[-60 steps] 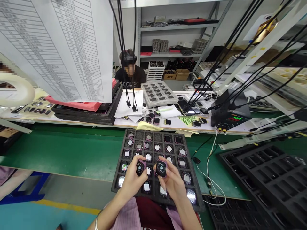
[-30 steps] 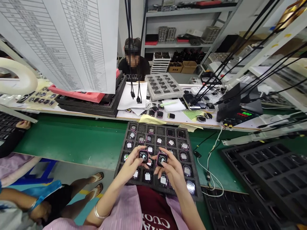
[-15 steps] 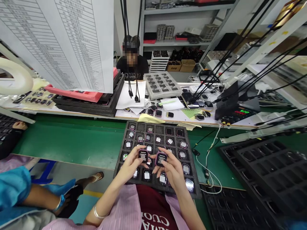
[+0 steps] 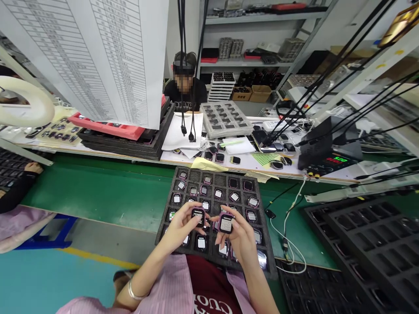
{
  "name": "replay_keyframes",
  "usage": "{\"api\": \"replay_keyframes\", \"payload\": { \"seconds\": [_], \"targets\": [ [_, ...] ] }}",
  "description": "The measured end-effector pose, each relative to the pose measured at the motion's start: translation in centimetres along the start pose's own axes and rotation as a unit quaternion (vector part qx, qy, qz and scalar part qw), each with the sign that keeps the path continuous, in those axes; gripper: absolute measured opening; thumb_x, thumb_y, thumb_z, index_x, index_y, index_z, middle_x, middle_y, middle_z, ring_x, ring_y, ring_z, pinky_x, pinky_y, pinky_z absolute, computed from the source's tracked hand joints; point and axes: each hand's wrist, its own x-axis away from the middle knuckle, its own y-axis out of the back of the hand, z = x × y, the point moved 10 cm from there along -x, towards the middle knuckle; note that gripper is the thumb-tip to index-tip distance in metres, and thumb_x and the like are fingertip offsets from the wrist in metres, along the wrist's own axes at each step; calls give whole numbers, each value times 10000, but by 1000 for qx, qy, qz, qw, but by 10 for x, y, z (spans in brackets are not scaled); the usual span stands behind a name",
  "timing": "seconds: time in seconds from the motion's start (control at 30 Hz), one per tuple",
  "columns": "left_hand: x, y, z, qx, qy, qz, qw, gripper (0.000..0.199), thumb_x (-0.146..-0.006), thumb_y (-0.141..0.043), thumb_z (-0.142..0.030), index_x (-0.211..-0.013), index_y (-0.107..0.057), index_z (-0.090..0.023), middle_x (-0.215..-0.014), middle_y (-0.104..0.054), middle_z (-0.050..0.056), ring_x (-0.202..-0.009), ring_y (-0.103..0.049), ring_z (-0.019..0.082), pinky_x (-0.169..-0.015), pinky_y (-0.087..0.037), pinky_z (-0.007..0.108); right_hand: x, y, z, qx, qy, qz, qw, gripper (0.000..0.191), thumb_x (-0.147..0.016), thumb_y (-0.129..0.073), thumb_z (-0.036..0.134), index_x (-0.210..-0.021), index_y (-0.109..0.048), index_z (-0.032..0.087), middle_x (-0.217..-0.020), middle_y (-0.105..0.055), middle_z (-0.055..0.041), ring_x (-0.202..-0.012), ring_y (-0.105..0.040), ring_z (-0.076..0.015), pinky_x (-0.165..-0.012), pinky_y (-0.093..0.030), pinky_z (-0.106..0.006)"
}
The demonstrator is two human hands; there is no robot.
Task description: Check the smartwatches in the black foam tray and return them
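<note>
Over a dark foam tray (image 4: 218, 179) I hold two small square watch bodies with lit screens. My left hand (image 4: 183, 224) is closed around one smartwatch (image 4: 198, 213), its thumb lying on the screen. In my right hand (image 4: 240, 231) is the other smartwatch (image 4: 225, 223), pinched at its purple edge, its screen showing a light panel with text too small to read. Beneath both hands, the tray's compartments hold several similar watches, many with white screens. My hands hide some of the middle compartments.
Stacked black foam trays (image 4: 366, 235) lie at the right on the green bench (image 4: 98, 192). White cables (image 4: 296, 255) run beside my tray. A power supply (image 4: 330, 152) stands on the raised shelf. Across from me sits a person (image 4: 185, 89); another person's hand (image 4: 33, 167) is at far left.
The right watch's screen has gone from white text on black to a light panel. My left thumb has moved onto the left watch's screen. The person walking at lower left has mostly left view.
</note>
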Motion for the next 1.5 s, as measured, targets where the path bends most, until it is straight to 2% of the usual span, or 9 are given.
{"api": "replay_keyframes", "payload": {
  "seconds": [0.33, 0.53, 0.6, 0.67, 0.73, 0.87, 1.1, 1.3, 1.5],
  "targets": [
    [-1, 3, 1, 13, -1, -9, 1000, 327, -854, -616, -331, -1126, -536, -167, -966, -692, 85, -840, -686, 199, -604, -584, 261, 1, 0, -6, 12, -6, 20, 1000, 383, -906, -552, 365, -1263, -517, 229, -985, -693, -107, -526, -669, -175, -383, -504, -259],
    [-3, 9, 3, 23, 5, -12, 1000, 334, -860, -603, -341, -1137, -538, -166, -978, -688, 95, -838, -687, 206, -616, -584, 277, -21, 12, -25, 150, -21, 112, 982, 709, -816, -689, 289, -1417, -312, 289, -1129, -636, -110, -656, -687, -183, -486, -559, -295],
    [-3, 10, 3, 19, 4, -15, 1000, 353, -848, -620, -340, -1144, -535, -167, -970, -686, 96, -834, -684, 204, -619, -582, 276, -45, 29, -35, 253, -21, 120, 960, 673, -818, -665, 340, -1396, -334, 243, -1078, -649, -106, -669, -690, -194, -508, -562, -314],
    [-4, 12, 3, 14, 1, -19, 1000, 378, -831, -645, -336, -1152, -533, -169, -964, -681, 95, -822, -677, 197, -618, -577, 271, -80, 56, -35, 430, 14, 55, 901, 570, -794, -649, 415, -1277, -458, 180, -940, -676, -74, -624, -671, -190, -518, -550, -321],
    [-5, 14, 4, 9, 1, -27, 1000, 400, -815, -664, -337, -1157, -537, -173, -958, -673, 91, -805, -667, 188, -610, -571, 267, -115, 79, -34, 492, 31, -6, 870, 524, -763, -667, 423, -1182, -535, 136, -861, -662, -72, -672, -658, -223, -598, -540, -365],
    [-6, 15, 8, 7, 16, -37, 999, 422, -801, -676, -352, -1161, -543, -178, -951, -666, 87, -807, -660, 195, -608, -564, 274, -170, 100, -26, 583, 67, -90, 805, 464, -769, -664, 398, -1164, -601, 162, -1066, -592, -134, -1017, -561, -312, -848, -458, -430],
    [-10, 22, 12, -11, 24, -51, 998, 401, -816, -654, -344, -1157, -517, -184, -973, -656, 80, -825, -646, 185, -626, -559, 275, -180, 124, -14, 651, 64, -98, 750, 350, -843, -618, 327, -1171, -635, 206, -1141, -573, -127, -1114, -488, -302, -973, -366, -394],
    [-19, 20, 19, -58, 29, -67, 996, 435, -768, -692, -325, -1137, -507, -192, -956, -642, 65, -759, -620, 163, -571, -519, 247, -171, 165, -10, 634, 12, -187, 750, 251, -826, -598, 196, -1060, -628, 111, -1063, -579, -179, -1014, -550, -307, -885, -404, -395],
    [-18, 21, 21, -156, 2, -81, 984, 428, -773, -672, -242, -1166, -503, -218, -979, -655, 42, -839, -617, 167, -698, -488, 255, -167, 160, -11, 527, 26, -214, 822, 215, -814, -604, 350, -845, -606, 137, -883, -622, -131, -865, -581, -266, -748, -461, -356]
  ]
}}
